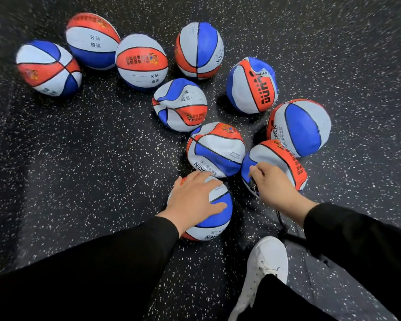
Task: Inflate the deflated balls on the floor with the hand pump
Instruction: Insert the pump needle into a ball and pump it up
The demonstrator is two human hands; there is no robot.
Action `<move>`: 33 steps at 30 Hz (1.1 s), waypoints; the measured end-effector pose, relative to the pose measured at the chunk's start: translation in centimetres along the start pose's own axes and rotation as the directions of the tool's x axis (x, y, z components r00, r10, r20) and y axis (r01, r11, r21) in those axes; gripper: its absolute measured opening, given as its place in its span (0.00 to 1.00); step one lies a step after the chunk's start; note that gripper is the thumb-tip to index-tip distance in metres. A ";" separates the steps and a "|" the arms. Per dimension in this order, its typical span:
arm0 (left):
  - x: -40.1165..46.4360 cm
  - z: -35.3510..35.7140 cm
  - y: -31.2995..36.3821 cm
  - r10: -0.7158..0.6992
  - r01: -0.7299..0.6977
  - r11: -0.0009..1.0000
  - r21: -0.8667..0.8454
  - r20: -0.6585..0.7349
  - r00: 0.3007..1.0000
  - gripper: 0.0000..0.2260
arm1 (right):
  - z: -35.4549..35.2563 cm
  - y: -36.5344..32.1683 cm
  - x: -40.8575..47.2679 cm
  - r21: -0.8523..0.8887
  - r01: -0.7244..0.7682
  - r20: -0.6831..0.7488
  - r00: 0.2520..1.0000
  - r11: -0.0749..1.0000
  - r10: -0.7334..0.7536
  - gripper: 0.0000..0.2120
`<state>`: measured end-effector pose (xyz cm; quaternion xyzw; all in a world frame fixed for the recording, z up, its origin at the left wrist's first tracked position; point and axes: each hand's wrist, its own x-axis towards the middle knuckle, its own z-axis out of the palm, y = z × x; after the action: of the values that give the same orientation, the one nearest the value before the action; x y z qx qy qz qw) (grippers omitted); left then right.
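Observation:
Several red, white and blue balls lie on the dark speckled floor; some look wrinkled and soft, like the dented ball (180, 104) in the middle. My left hand (192, 200) rests flat with spread fingers on the nearest ball (218, 218). My right hand (272, 184) has curled fingers round the end of the black pump hose (254, 185), right against a soft ball (278, 158) at the right. The hose (280, 218) runs back under my right wrist toward the dark pump parts (294, 238), mostly hidden by my sleeve.
My white shoe (264, 265) stands on the floor just below the hands. Rounder balls (141, 62) sit in a group at the far left. Another crumpled ball (215, 149) touches the two by my hands. Bare floor spreads to the left.

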<state>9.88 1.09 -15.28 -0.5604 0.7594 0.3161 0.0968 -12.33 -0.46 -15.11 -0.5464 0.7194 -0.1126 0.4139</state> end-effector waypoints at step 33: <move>1.0 0.4 3.6 0.008 -0.039 0.958 -0.283 -0.108 0.994 0.10 | 1.9 -0.9 -1.6 0.282 -0.091 0.011 0.996 0.955 0.092 0.19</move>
<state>6.21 1.18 -14.74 -0.5754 0.7167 0.3930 -0.0289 -10.18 1.15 -14.99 -0.4477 0.7210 -0.1954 0.4915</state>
